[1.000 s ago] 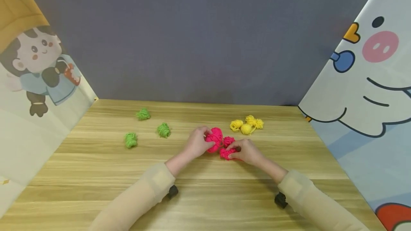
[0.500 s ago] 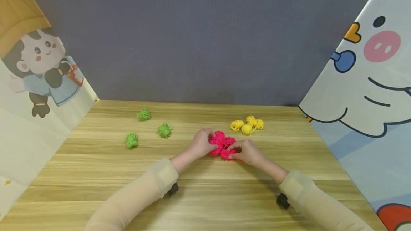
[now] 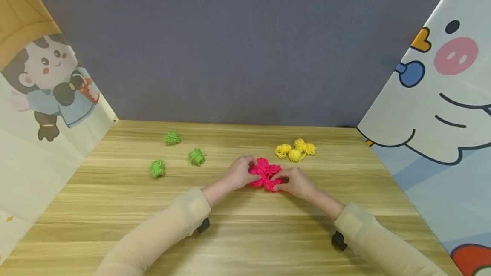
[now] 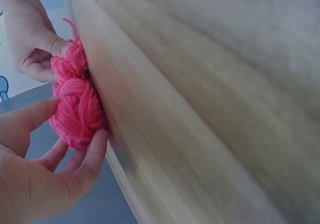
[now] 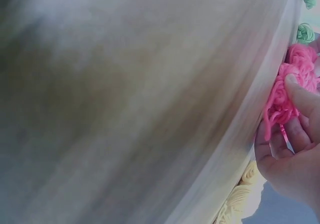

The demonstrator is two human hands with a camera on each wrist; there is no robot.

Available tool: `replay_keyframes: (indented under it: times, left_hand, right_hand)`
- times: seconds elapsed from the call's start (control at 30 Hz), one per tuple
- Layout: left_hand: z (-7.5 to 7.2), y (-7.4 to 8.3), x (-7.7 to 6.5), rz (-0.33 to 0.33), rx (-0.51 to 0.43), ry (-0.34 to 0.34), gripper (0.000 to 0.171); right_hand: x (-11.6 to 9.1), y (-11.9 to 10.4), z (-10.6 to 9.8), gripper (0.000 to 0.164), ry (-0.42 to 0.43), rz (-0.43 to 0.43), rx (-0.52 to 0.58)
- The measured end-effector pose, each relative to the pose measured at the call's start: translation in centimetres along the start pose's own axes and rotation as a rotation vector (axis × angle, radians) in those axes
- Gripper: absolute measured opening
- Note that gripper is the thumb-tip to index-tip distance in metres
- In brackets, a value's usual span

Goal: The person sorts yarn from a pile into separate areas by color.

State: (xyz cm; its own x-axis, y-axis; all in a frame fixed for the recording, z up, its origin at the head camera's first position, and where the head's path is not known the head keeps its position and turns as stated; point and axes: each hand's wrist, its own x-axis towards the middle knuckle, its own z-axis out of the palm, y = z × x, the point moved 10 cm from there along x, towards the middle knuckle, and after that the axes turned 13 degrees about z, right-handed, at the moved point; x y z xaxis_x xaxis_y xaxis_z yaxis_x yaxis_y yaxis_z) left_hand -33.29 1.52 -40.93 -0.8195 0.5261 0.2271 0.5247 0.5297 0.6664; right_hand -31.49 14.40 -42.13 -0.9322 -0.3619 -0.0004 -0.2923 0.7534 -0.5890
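Observation:
A cluster of pink yarn balls lies on the wooden table between my two hands. My left hand [image 3: 238,173] grips the larger pink yarn ball [image 4: 77,115] from its left side, thumb and fingers around it. My right hand [image 3: 295,182] pinches a smaller pink yarn ball [image 3: 271,185] at the cluster's near right. Behind it, another small pink ball [image 3: 274,168] touches the others. In the right wrist view a loose strand [image 5: 268,121] hangs from the yarn beside my fingers.
Several yellow yarn balls [image 3: 295,154] sit together behind my right hand. Green yarn balls [image 3: 196,156], three in all, are spread out at the left of the wooden table [image 3: 245,242]. A grey panel [image 3: 238,46] stands along the back, with printed panels at both sides.
My left hand has moved a little right and nearer, bringing the larger pink ball against the smaller ones. My right hand has stayed almost still on its ball.

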Motion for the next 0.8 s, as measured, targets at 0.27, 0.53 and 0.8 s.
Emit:
replay_keyframes:
  times: [0.27, 0.53, 0.8]
  left_hand:
    - [-0.4, -0.2, -0.7, -0.010, -0.059, -0.067, 0.047]
    - [-2.1, 0.3, -1.4, 0.001, -0.099, -0.063, 0.057]
    - [-4.7, 0.8, -2.3, 0.014, -0.074, -0.019, 0.055]
  right_hand:
    - [0.0, 0.1, 0.1, 0.017, -0.001, 0.012, 0.010]
    - [0.1, 0.1, 0.1, 0.018, -0.003, 0.015, -0.011]
    - [0.1, 0.1, 0.1, 0.018, -0.006, 0.019, -0.013]
